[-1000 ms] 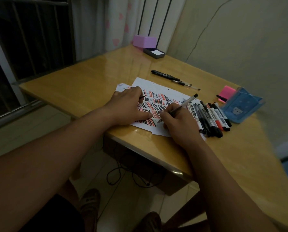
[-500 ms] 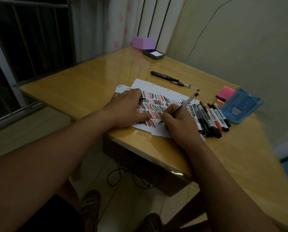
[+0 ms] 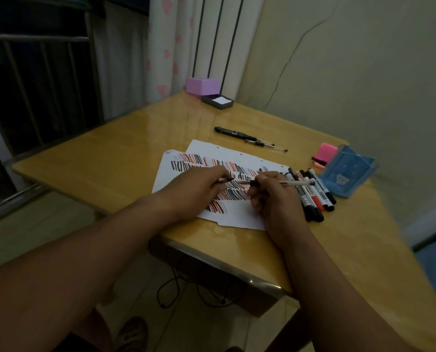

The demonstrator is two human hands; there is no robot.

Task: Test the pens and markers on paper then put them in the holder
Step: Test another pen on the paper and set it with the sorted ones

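Observation:
My right hand [image 3: 272,196] grips a clear ballpoint pen [image 3: 288,183] that lies level above the paper [image 3: 237,154], tip pointing left. My left hand [image 3: 196,191] pinches a small black pen cap [image 3: 225,180] just left of that tip; cap and tip are a short gap apart. The white paper is covered in black and red test strokes. Several black and red markers [image 3: 313,196] lie side by side at the paper's right edge. The blue transparent holder [image 3: 346,171] stands right of the markers, near the wall.
Two or three pens [image 3: 247,138] lie on the wooden table [image 3: 110,161] behind the paper. A pink block [image 3: 326,151] sits behind the holder. A purple box [image 3: 203,85] and a dark tray [image 3: 216,101] stand at the far corner. The table's front edge is near my wrists.
My right hand lifted the pen off the paper and turned it level, tip toward my left hand. My left hand rose from pressing the paper and brought the cap toward the tip.

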